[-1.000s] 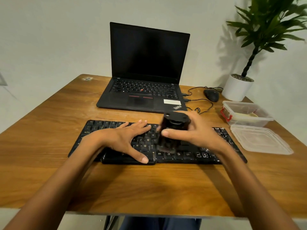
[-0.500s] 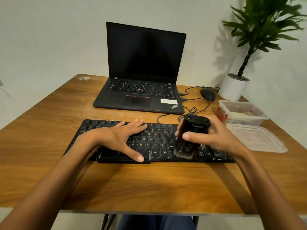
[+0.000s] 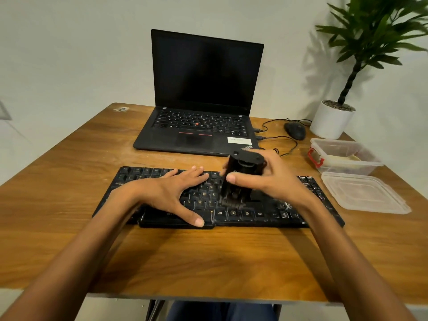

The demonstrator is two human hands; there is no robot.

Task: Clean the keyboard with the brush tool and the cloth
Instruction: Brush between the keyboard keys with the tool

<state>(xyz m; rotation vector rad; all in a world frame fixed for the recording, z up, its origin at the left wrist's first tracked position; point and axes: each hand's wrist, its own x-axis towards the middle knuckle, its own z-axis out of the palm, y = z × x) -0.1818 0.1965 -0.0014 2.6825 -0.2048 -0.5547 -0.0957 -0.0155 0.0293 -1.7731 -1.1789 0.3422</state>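
One black brush tool (image 3: 240,179) is gripped upright in the right hand (image 3: 275,181), with the thumb laid across its near face and the fingers curled round the far side. Its lower end is set on the keys just right of the keyboard's middle, but that end is blurred and the bristles cannot be made out. The left hand (image 3: 166,193) is laid flat on the left half of the one black keyboard (image 3: 266,215), fingers straight and spread, nothing held. Under its thumb a dark flat slab (image 3: 166,222) is seen along the keyboard's near edge; what it is cannot be told. Pale specks are scattered over the right-hand keys.

The keyboard is stretched across the middle of the wooden table (image 3: 208,262). Behind it one open laptop (image 3: 203,93) is placed, screen dark. To the right are counted one mouse (image 3: 295,131) with its cables, one white pot (image 3: 331,121) whose plant is cut off by the frame, one clear container (image 3: 342,156) with contents hard to read, and one clear lid (image 3: 363,193) just beside it. Both forearms are cut off at the bottom edge.
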